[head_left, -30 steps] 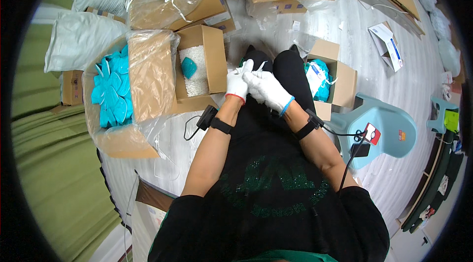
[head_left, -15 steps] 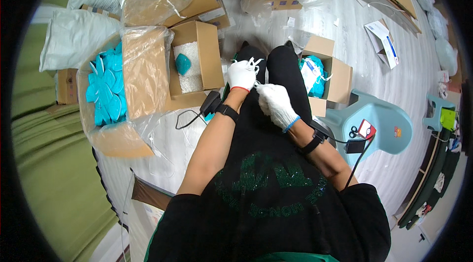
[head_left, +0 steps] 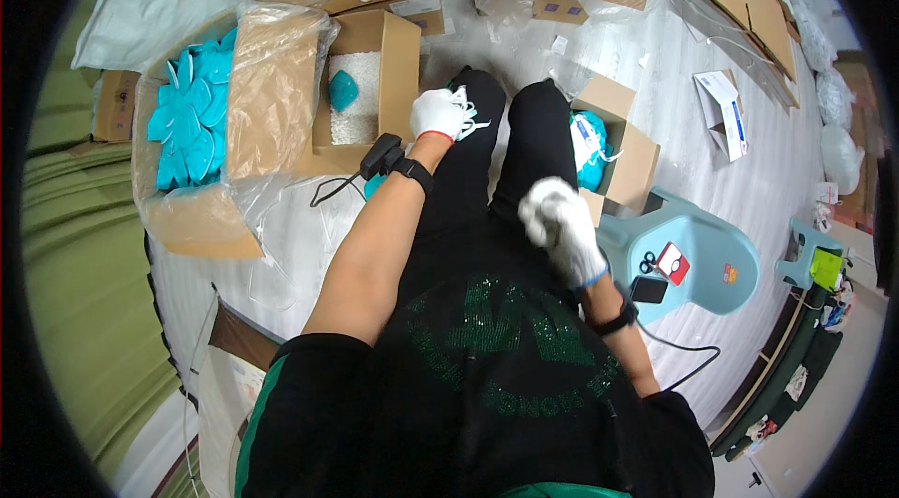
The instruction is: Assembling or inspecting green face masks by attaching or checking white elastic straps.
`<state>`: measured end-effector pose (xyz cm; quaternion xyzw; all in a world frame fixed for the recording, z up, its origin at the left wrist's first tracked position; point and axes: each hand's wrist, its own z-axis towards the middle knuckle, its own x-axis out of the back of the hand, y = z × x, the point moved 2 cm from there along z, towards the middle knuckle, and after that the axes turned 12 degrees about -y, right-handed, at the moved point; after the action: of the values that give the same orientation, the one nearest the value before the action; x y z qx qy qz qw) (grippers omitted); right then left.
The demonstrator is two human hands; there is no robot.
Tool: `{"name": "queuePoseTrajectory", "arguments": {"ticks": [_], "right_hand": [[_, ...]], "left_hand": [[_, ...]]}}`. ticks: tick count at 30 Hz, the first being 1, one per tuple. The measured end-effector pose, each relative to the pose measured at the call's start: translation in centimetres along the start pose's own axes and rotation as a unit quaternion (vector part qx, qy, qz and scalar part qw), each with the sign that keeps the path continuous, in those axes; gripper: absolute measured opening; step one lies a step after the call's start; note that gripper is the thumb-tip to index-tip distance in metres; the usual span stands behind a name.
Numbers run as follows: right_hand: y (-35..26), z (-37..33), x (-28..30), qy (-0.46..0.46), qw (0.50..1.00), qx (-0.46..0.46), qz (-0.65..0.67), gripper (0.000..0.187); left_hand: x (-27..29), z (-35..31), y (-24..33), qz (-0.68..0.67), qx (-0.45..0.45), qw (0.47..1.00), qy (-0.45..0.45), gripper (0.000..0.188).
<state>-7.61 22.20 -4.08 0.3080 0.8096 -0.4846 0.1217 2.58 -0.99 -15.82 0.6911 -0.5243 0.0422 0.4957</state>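
Note:
My left hand (head_left: pixel 438 114), in a white knit glove with a red cuff, is closed over my left thigh. A bunch of thin white cords (head_left: pixel 465 114) sticks out from its fingers. My right hand (head_left: pixel 562 228), gloved in white with a blue cuff, is above my right thigh near my lap. Its fingers look curled together but are blurred, and what they may hold is hidden. Left of my legs, an open carton (head_left: pixel 403 77) holds white granules (head_left: pixel 354 124) with one teal rounded piece (head_left: pixel 344 91) on top.
A large plastic-lined carton (head_left: pixel 272 95) at left holds many teal flat pieces (head_left: pixel 190 124). At right, a small carton (head_left: pixel 629 166) contains a teal bundle (head_left: pixel 590 156). A pale blue stool (head_left: pixel 735 259) carries scissors (head_left: pixel 648 261), a red-and-white box (head_left: pixel 672 264) and a black phone-like object (head_left: pixel 649 289).
My right hand has moved back toward my body and away from my left hand. The left hand has shifted slightly left and up, still gripping the white cords. The view has shifted too.

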Motion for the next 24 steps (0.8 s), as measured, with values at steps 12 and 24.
{"name": "queuePoseTrajectory", "arguments": {"ticks": [12,24], "right_hand": [[0.0,17.0,-6.9,-0.232,0.871,0.069,-0.427,0.032],[5.6,15.4,-11.8,-0.024,0.956,0.005,-0.292,0.032]], "left_hand": [[4.8,-6.5,-1.1,0.155,-0.07,0.984,0.05,0.024],[4.6,-3.4,-7.3,-0.162,0.034,0.962,0.215,0.007]]}}
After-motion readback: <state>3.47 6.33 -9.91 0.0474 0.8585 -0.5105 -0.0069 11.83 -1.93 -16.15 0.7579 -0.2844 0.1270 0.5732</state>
